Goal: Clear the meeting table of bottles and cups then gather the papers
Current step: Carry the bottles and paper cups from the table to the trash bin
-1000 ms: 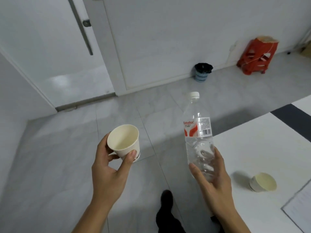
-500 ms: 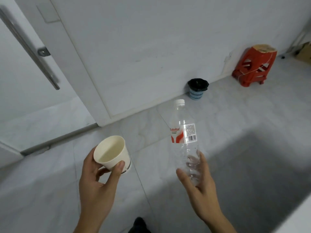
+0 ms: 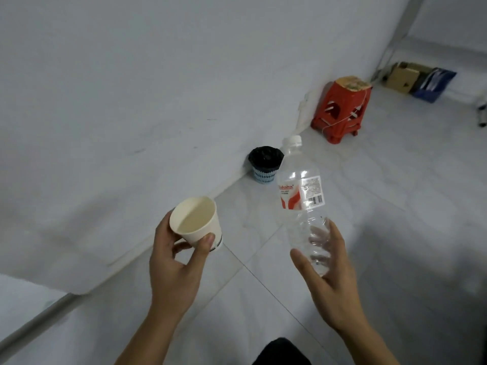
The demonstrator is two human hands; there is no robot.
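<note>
Head view: left grip (image 3: 174,267) holds white paper cup (image 3: 195,222), likely light, crushable; right grip (image 3: 332,285) holds clear plastic bottle (image 3: 300,191) at base, near-empty, probably slippery.

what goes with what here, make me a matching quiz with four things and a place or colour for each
Things:
1 paper cup
2 water bottle
3 bin
4 stool

Place or colour:
A held in the right hand
B red
C held in the left hand
D black top, blue base

Pairs: 1-C, 2-A, 3-D, 4-B
</note>
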